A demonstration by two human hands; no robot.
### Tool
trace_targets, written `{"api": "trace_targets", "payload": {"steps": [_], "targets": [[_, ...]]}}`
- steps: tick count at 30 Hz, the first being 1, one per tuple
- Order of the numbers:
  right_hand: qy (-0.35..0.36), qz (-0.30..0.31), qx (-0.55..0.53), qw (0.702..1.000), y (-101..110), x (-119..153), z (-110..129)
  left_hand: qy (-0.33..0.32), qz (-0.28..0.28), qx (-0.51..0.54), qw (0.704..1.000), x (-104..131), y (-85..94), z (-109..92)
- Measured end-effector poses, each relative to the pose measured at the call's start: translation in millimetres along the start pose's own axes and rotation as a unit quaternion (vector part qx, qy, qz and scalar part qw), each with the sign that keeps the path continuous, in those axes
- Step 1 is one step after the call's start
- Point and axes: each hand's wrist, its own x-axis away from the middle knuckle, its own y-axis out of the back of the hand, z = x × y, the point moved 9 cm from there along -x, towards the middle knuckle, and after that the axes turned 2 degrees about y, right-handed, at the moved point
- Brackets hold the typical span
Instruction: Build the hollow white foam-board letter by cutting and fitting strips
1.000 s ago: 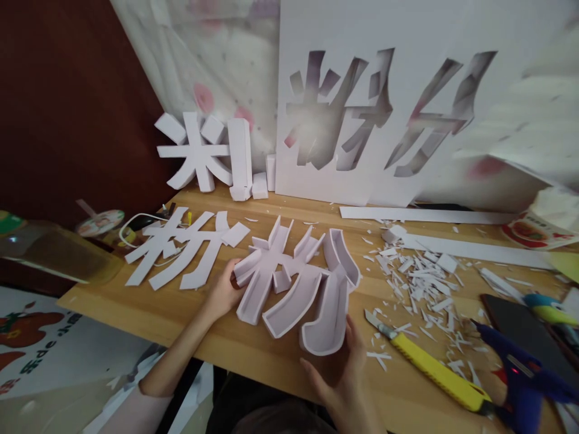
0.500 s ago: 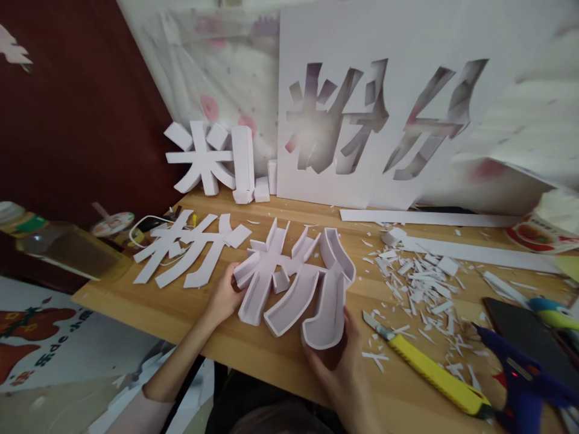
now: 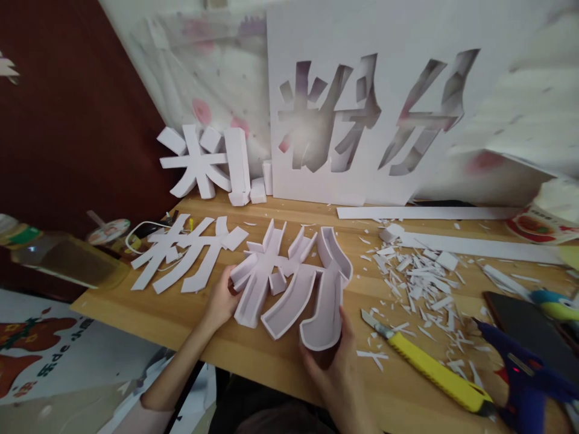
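Left hand (image 3: pixel 224 298): grip holds left edge of hollow white character (image 3: pixel 294 295). Right hand (image 3: pixel 337 364): grip holds its lower right stroke, thumb near lower end, fingers along right side. Hollow white character: at table (image 3: pixel 158 313) front, between hands, open side up; contact with table unclear. Flat white character (image 3: pixel 205 265): on table, left of hollow one. Yellow cutter (image 3: pixel 420 364): right of right hand, blade exposed. White scraps (image 3: pixel 425 277): heaped beyond cutter. Blue glue gun (image 3: pixel 520 367): beside cutter's rear end.
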Motion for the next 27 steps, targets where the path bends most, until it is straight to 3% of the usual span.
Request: {"api": "trace_targets", "payload": {"steps": [4,11,23,27], "targets": [[0.008,-0.005,0.038,0.999,-3.2,13.2,5.4,0.01,0.035,-0.001,0.999,-8.1,-1.4,-7.7],[0.055,0.054,0.066,0.995,-13.2,33.7,24.7,0.015,0.058,-0.003,0.998,-17.7,-5.7,-18.4],[0.05,0.093,0.091,0.99,-21.4,50.3,23.7,0.008,0.114,-0.003,0.993,-33.2,-14.8,-23.5],[0.079,0.103,0.122,0.984,-21.8,58.1,23.4,-0.004,0.148,-0.011,0.989,-47.7,-21.0,-24.0]]}}
